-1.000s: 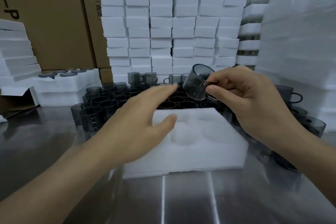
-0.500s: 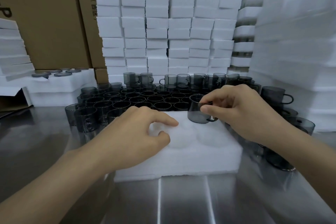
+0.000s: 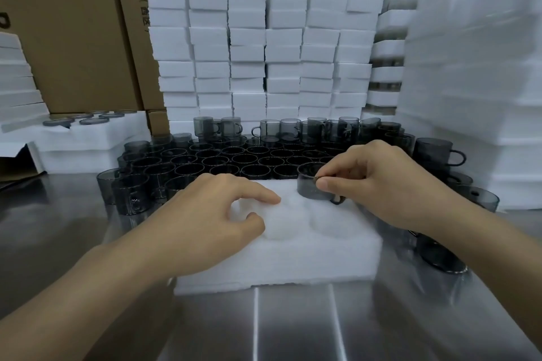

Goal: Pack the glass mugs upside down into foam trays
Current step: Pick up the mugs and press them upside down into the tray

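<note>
A white foam tray [image 3: 293,261] with round pockets lies on the steel table in front of me. My right hand [image 3: 378,182] is shut on a smoky grey glass mug [image 3: 311,186], which sits partly sunk in the tray's far right pocket with its handle toward me. My left hand [image 3: 211,220] rests on the tray's left side, fingers spread, holding nothing. Two near pockets in the tray's middle and right show bare foam. Behind the tray stand many more grey glass mugs [image 3: 228,158], packed close together.
Stacks of white foam blocks [image 3: 264,38] rise behind the mugs, and more foam [image 3: 475,67] is piled at the right. Cardboard boxes [image 3: 73,32] stand at the back left. More mugs [image 3: 481,199] sit right of the tray. The steel table [image 3: 293,325] reaches toward me.
My right hand has brought the mug down from a tilted hold in the air into the tray's far right pocket. My left hand has settled onto the tray's left side.
</note>
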Demonstrator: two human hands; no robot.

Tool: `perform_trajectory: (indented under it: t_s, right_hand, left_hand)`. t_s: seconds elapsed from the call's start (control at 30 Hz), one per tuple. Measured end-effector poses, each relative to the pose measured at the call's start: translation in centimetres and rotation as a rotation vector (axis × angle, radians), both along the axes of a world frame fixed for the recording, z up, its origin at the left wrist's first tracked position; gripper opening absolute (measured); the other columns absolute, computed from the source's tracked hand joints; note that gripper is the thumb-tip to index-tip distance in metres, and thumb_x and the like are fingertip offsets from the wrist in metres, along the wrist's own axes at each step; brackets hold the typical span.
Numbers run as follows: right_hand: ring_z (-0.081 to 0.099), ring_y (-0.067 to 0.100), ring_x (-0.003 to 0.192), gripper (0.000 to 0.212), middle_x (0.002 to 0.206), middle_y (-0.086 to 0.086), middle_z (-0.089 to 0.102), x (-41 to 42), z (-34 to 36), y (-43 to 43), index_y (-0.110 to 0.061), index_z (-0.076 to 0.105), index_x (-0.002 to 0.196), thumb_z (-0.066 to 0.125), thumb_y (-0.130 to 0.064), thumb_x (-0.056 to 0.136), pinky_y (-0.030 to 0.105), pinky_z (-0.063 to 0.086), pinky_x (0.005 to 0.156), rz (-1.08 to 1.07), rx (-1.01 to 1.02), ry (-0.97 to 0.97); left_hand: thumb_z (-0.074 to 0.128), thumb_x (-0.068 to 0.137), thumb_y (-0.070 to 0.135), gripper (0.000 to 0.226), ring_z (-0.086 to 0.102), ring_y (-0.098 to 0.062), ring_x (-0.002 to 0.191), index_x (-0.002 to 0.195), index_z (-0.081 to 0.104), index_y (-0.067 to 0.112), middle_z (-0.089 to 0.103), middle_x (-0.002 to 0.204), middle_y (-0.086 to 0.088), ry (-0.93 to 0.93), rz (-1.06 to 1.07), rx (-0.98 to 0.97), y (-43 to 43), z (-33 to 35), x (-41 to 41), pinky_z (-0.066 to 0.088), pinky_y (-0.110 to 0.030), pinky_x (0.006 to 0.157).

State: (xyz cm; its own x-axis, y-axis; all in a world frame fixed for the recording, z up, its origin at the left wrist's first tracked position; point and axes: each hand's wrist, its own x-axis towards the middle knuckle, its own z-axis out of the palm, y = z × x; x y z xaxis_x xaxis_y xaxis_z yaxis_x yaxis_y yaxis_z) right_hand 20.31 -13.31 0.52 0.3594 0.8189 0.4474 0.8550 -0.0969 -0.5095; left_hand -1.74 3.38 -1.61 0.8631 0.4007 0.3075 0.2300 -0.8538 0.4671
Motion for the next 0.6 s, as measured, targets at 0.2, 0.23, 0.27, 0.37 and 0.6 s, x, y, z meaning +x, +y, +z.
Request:
perform_trajectory:
  t_s: [0.2, 0.23, 0.27, 0.37, 0.6]
  right_hand:
    - [0.064, -0.008, 0.105, 0.019, 0.109, -0.032, 0.068, 0.0, -0.8, 0.2, -0.042, 0.078, 0.114, 0.074, -0.044, 0.096, 0.022, 0.053, 0.097, -0.026, 0.011, -0.047]
    - [0.066, -0.008, 0.106, 0.028, 0.111, -0.030, 0.071, 0.0, -1.1, 0.2, -0.044, 0.074, 0.121, 0.074, -0.049, 0.094, 0.025, 0.054, 0.099, -0.036, 0.010, -0.021]
    - [0.064, -0.010, 0.111, 0.036, 0.116, -0.030, 0.070, 0.0, -1.4, 0.2, -0.046, 0.070, 0.127, 0.074, -0.053, 0.092, 0.025, 0.053, 0.102, -0.045, 0.016, -0.006]
    - [0.063, -0.007, 0.119, 0.047, 0.124, -0.024, 0.068, 0.2, -1.7, 0.5, -0.047, 0.064, 0.134, 0.079, -0.048, 0.090, 0.031, 0.054, 0.108, -0.036, 0.050, 0.077]
    - [0.060, -0.010, 0.122, 0.062, 0.129, -0.027, 0.068, 1.1, -1.5, 0.3, -0.042, 0.066, 0.142, 0.081, -0.058, 0.084, 0.030, 0.047, 0.115, -0.028, -0.113, 0.124]
  left_hand:
    - [0.059, 0.094, 0.036, 0.038, 0.056, -0.003, 0.045, 0.124, 0.070, 0.057, 0.051, 0.128, 0.047, 0.014, 0.011, 0.036, 0.1, 0.0, 0.0, 0.044, -0.008, 0.058]
    - [0.060, 0.094, 0.036, 0.038, 0.058, 0.002, 0.049, 0.124, 0.070, 0.057, 0.053, 0.130, 0.044, 0.013, 0.009, 0.035, 0.1, 0.0, 0.0, 0.044, -0.007, 0.058]
    - [0.059, 0.093, 0.038, 0.038, 0.059, 0.008, 0.054, 0.124, 0.070, 0.058, 0.054, 0.131, 0.042, 0.012, 0.007, 0.028, 0.1, -0.1, 0.0, 0.044, -0.008, 0.058]
    - [0.050, 0.083, 0.051, 0.045, 0.059, 0.023, 0.088, 0.124, 0.065, 0.064, 0.047, 0.122, 0.053, 0.004, 0.004, 0.025, 0.1, 0.1, 0.1, 0.042, -0.010, 0.068]
    - [0.047, 0.079, 0.051, 0.051, 0.057, 0.018, 0.112, 0.127, 0.064, 0.062, 0.051, 0.121, 0.053, 0.003, -0.005, 0.030, 0.2, 0.0, 0.2, 0.046, -0.014, 0.091]
